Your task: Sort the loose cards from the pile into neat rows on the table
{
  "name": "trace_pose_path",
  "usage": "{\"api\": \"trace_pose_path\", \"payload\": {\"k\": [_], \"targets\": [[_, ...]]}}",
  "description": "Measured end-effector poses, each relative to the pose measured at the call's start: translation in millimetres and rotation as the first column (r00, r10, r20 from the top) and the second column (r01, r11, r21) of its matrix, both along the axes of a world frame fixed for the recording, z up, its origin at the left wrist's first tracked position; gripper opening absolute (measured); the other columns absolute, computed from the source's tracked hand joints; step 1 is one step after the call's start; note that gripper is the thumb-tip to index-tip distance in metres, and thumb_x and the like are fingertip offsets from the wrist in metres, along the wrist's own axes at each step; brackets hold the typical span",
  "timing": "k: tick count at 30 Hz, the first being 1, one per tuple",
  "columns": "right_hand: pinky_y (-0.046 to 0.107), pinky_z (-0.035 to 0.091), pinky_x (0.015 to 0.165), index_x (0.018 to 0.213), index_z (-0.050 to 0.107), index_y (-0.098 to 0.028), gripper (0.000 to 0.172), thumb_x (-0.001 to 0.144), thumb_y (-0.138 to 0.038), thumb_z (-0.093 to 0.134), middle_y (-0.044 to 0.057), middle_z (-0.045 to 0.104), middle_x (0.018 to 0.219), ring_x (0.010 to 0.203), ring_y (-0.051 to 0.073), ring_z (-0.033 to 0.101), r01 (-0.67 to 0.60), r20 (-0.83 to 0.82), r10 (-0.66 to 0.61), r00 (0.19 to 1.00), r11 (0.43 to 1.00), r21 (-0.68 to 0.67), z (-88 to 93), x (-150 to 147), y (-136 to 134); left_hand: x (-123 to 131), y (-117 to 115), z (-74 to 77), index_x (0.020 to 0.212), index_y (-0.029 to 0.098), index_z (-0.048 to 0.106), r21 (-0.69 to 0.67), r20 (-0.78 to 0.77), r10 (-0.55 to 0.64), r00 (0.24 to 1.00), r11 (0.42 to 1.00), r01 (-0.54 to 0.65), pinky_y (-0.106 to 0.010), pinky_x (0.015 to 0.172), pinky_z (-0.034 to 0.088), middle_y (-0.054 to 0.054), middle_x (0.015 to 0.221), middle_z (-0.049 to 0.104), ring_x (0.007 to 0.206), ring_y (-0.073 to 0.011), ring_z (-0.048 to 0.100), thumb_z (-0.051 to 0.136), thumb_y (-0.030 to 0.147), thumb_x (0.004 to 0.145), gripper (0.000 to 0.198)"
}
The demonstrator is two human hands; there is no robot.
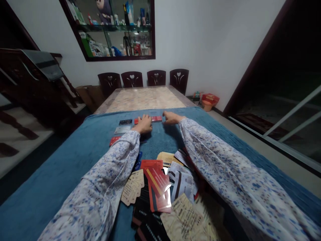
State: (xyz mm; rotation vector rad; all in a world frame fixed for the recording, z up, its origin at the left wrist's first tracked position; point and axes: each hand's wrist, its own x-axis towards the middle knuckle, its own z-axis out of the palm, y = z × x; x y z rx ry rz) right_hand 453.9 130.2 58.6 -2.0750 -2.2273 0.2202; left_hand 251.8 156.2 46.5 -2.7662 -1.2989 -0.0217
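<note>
Both arms reach forward over a blue cloth (pixel 75 150). My left hand (pixel 144 124), fingers apart, rests over a red card (pixel 136 121) in the back row. Just right of it lies another red card (pixel 156 118). Beside that card's right end is my right hand (pixel 172 117), its fingers bent; whether they hold anything is hidden. To the left are a black card (pixel 125 122), a pale card (pixel 122 130) and a red card (pixel 114 141). Between my forearms spreads a loose pile with red cards (pixel 157 180), cream cards (pixel 184 216), white cards (pixel 184 182) and black cards (pixel 150 224).
Beyond the cloth the marble-patterned tabletop (pixel 150 97) continues to several dark chairs (pixel 131 79) by the wall. A glass-shelved cabinet (pixel 120 59) is set in the wall. An orange bin (pixel 207 105) stands on the floor at the right.
</note>
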Motion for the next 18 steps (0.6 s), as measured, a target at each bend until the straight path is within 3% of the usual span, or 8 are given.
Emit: {"api": "trace_pose_path", "payload": {"k": [18], "targets": [[0.023,0.043,0.072,0.121,0.07,-0.017,0.033,0.089,-0.024,0.071,0.008,0.077,0.107,0.095,0.019,0.07,-0.148,0.012,0.148,0.989,0.988,0.035,-3.3,-9,-76,-14,-68,-4.8,0.119,0.02,0.066,-0.051,0.044,-0.072,0.996,0.996,0.074,-0.052,0.106,0.036,-0.015,0.135,0.056,0.133,-0.0339,0.045,0.057,0.025,0.091,0.031]]}}
